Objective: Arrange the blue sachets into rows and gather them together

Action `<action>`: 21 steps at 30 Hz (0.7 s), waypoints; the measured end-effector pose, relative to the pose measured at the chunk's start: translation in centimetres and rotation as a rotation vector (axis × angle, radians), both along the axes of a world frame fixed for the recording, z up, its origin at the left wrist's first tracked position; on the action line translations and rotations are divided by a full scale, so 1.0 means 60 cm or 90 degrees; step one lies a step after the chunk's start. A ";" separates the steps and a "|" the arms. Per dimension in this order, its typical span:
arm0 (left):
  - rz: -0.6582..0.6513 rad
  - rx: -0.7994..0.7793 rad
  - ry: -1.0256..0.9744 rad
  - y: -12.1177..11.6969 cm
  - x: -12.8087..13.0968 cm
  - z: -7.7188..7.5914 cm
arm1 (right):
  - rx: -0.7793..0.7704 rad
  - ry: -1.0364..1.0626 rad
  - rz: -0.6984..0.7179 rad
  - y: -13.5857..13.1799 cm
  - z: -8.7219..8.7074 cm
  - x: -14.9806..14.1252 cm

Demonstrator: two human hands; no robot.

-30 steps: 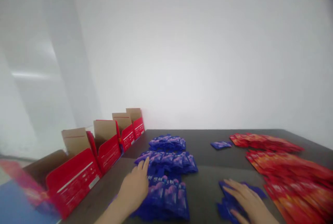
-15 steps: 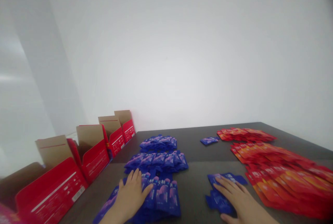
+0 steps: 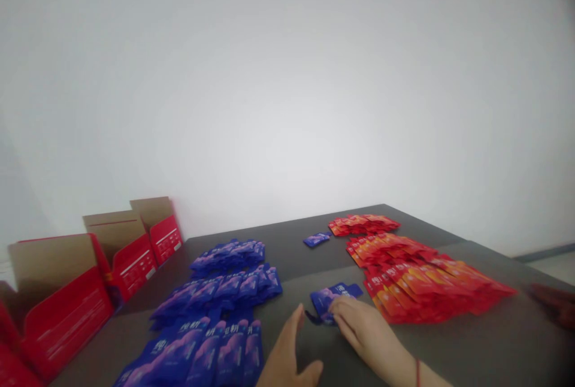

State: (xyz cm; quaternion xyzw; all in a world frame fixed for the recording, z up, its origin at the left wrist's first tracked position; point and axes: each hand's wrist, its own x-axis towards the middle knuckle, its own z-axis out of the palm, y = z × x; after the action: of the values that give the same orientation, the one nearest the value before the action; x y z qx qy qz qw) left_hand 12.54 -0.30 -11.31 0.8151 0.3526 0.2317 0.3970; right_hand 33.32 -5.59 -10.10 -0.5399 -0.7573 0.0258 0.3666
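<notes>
Head view: two bare hands over a dark table (image 3: 291, 267). Landmark for all places: near red pile (image 3: 431, 291), the red-orange packets closest to the wearer on the right.

Loose blue packets (image 3: 324, 299) lie flat, just left of the near red pile, partly covered. Right hand (image 3: 366, 327) is on them, fingers bent over their near side; cannot tell if it pinches one or just presses, fingertips hidden. Left hand (image 3: 287, 354) is left of the near red pile, closer to the wearer, thumb and fingers spread wide, nothing seen in it, apart from the packets.

Step in hand, as judged: handling the loose blue packets, right hand doing the contact, left free beside it. Next move would call for fingertips under a packet edge, since flat slick film likely slides; left hand is well placed to brace or take the other side. Bumping the near red pile looks like the main risk.

Rest: lone blue packet (image 3: 317, 239) beyond and left of the near red pile; front blue row (image 3: 204, 357) well left of it; red boxes (image 3: 67, 321), brown flaps up, farthest left. Dark item (image 3: 557, 306) right of it, too blurred to name.
</notes>
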 end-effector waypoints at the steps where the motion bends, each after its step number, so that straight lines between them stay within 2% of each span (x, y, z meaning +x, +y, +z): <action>1: 0.000 -0.084 -0.093 0.001 0.020 -0.010 | 0.014 0.089 0.000 -0.002 0.002 0.002; 3: -0.031 -0.231 -0.264 0.000 0.053 -0.015 | 0.002 0.248 -0.018 -0.003 0.000 0.003; 5: -0.048 -0.317 -0.353 -0.004 0.077 -0.004 | -0.067 0.366 -0.014 -0.001 -0.012 -0.002; 8: 0.020 -0.349 -0.376 -0.011 0.094 0.024 | -0.245 0.525 0.130 0.006 -0.040 -0.018; 11: 0.073 -0.366 -0.400 -0.008 0.094 0.036 | -0.402 0.662 0.295 0.009 -0.058 -0.032; 13: 0.088 -0.351 -0.402 -0.001 0.089 0.032 | -0.473 0.708 0.321 0.007 -0.057 -0.035; 16: 0.086 -0.270 -0.381 0.012 0.080 0.029 | -0.523 0.718 0.304 0.000 -0.044 -0.030; 21: 0.092 -0.154 -0.300 0.021 0.069 0.050 | -0.589 0.626 0.264 -0.011 -0.038 -0.023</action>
State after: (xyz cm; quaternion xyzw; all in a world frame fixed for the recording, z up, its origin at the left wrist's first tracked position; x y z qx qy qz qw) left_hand 16.70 0.98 -8.34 0.6578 0.3327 0.3990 0.5453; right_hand 31.92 -6.26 -12.41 -0.4110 -0.5024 0.6553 0.3864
